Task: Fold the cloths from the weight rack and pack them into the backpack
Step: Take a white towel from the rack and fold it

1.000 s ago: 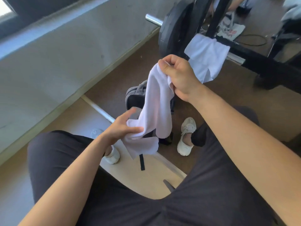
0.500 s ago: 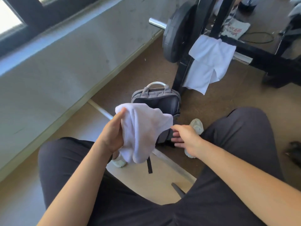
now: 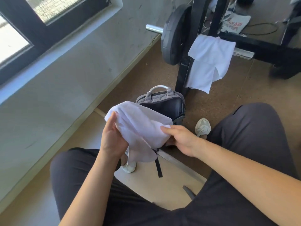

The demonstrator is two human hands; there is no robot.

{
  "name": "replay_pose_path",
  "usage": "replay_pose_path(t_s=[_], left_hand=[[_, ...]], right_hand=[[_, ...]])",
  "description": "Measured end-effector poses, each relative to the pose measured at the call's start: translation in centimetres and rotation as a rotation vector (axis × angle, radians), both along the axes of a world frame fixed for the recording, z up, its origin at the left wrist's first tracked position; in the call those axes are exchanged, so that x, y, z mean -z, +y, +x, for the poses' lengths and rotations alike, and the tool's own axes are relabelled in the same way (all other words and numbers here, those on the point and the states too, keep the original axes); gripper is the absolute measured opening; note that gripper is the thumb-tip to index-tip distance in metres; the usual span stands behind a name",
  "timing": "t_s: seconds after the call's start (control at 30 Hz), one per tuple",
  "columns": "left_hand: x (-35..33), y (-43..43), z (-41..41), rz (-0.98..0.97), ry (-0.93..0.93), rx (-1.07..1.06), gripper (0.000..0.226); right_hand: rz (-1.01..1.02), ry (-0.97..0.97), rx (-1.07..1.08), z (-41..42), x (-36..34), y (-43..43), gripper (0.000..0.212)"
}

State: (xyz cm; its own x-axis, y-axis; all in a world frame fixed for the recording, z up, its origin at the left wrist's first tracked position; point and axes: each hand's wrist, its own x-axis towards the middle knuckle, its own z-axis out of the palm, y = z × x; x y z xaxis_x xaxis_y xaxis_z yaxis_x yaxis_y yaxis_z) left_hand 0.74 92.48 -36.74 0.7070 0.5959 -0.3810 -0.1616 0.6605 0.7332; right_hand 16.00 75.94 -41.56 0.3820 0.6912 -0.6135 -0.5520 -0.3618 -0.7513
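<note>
Left hand (image 3: 112, 137) gripping left edge of white cloth (image 3: 140, 126), thumb on top of the fabric, fingers hidden behind it; right hand (image 3: 180, 139) pinching the cloth's right edge, lower fingers curled under the fold. Hands apart, cloth bunched and stretched between them, loose tail hanging below the left hand. Held in the air above the knees, in front of the backpack's mouth, covering its near left corner in view; touching the bag or not, cannot tell

Far left: dark-framed window (image 3: 24, 35), grey wall (image 3: 73, 75) running down to the floor. Left thigh in dark trousers (image 3: 78, 176), white left shoe (image 3: 129, 168) partly hidden under the cloth's tail. Black strap (image 3: 158, 167) trailing out from under the cloth onto light board (image 3: 154, 190) between the legs. Grey backpack (image 3: 162, 104) upright on brown floor (image 3: 228, 98), zipped open, dark interior showing, handle on the far side, just before the rack's post. Black weight plate (image 3: 174, 35) on chrome bar end (image 3: 154, 28), against black weight rack (image 3: 185, 74). Second white cloth (image 3: 210, 61) draped over the rack, hanging down beside the post, unfolded. Right shoe (image 3: 202, 127) just right of the backpack. Top right: printed tote bag (image 3: 236, 24) on the floor behind the rack
</note>
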Motion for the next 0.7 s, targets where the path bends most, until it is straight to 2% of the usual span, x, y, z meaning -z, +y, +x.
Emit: replay_pose_path(t_s=[0.07,0.2,0.3,0.37,0.43,0.5,0.6,0.63,0.7], left_hand=[[0.2,0.4,-0.1,0.044,0.025,-0.035,0.050],[0.1,0.8,-0.6,0.121,0.045,-0.029,0.051],[-0.4,1.4,-0.8,0.191,0.037,-0.054,0.042],[-0.8,2.1,-1.0,0.207,-0.004,-0.067,0.037],[-1.1,3.0,-1.0,0.196,-0.032,-0.066,0.038],[-1.5,4.1,-0.7,0.212,0.036,-0.081,0.039],[-1.4,5.2,-0.4,0.239,0.177,-0.126,0.075],[-1.4,5.5,-0.5,0.247,0.233,-0.155,0.074],[-1.5,5.9,-0.6,0.276,0.347,-0.192,0.039]], right_hand=[[0.015,-0.049,0.087,1.5,-1.1,-0.3,0.037],[0.191,0.081,0.208,4.5,-4.5,-0.8,0.043],[0.363,0.144,0.142,5.5,-7.1,-1.4,0.046],[0.537,0.142,0.068,6.3,-8.3,-1.8,0.041],[0.635,0.099,-0.018,7.0,-9.4,-1.7,0.046],[0.524,-0.021,-0.044,7.5,-9.0,-1.0,0.048],[0.255,-0.283,0.068,8.4,-7.4,0.2,0.016],[0.222,-0.317,0.101,8.6,-7.0,0.4,0.010],[0.236,-0.346,0.162,8.9,-6.9,0.6,0.008]])
